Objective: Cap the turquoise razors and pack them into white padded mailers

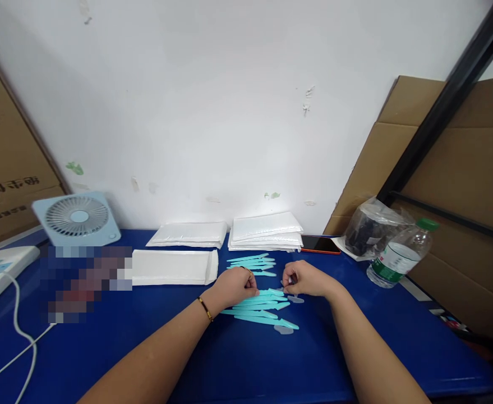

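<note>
Turquoise sticks (pixel 267 321), lower centre, seem light, stiff, best held mid-length (left hand (pixel 231 286) pinches one; right hand (pixel 308 278) curled, hold unclear).

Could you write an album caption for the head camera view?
Left hand and right hand among slim turquoise sticks on a blue table, white packets lying beyond.

A pale blue fan (pixel 78 216) stands tilted at the left of the frame, near a white power strip (pixel 21 259) and a white cable (pixel 33 345). A printed cardboard box (pixel 10 140) fills the left edge. At right, a green-capped bottle (pixel 400 261) stands beside a plastic-wrapped cup (pixel 362 233); a phone (pixel 321 244) lies right of centre, below the white wall (pixel 187 112).
</note>
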Demonstrator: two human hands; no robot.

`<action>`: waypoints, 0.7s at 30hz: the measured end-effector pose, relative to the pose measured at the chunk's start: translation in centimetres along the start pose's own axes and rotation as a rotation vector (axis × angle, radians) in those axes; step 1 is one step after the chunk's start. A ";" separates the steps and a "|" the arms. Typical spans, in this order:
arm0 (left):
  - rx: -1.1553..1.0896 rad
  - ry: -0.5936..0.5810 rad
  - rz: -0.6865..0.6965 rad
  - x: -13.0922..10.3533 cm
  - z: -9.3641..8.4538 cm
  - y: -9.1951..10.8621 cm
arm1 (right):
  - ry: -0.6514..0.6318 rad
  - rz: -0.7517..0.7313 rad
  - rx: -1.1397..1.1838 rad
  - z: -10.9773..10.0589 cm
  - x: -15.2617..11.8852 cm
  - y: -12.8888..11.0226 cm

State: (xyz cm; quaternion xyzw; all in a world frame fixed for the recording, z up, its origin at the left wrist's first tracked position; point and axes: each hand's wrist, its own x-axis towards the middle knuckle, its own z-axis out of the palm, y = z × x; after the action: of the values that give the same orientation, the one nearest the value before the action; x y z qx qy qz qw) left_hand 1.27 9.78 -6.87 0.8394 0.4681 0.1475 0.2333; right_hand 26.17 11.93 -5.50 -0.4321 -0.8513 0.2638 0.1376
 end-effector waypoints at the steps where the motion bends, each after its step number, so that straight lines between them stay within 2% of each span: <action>1: -0.012 -0.001 -0.009 0.1 0.1 0.0 | 0.017 0.005 0.018 0.0 0.0 0.0; 5: -0.089 0.056 -0.043 0.0 -0.3 0.0 | 0.090 0.050 0.107 -0.4 -0.2 0.4; 8: -0.246 0.129 -0.060 -0.2 -0.9 -0.1 | 0.122 0.070 0.219 -0.8 -0.4 0.6; 12: -0.470 0.065 -0.064 -0.1 -1.2 -0.6 | 0.208 0.071 0.342 -0.9 -0.3 0.3; 18: -0.440 0.115 -0.064 0.5 -0.9 -1.7 | 0.387 -0.014 0.286 -0.7 0.4 -0.1; 21: -0.430 0.123 -0.070 0.6 -0.8 -1.9 | 0.413 -0.031 0.289 -0.6 0.6 -0.1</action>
State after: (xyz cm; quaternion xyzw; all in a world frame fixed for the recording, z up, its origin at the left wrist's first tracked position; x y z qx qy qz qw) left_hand -0.16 11.33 -7.20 0.7428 0.4683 0.2867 0.3831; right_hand 26.01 12.51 -4.97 -0.4395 -0.7651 0.2869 0.3731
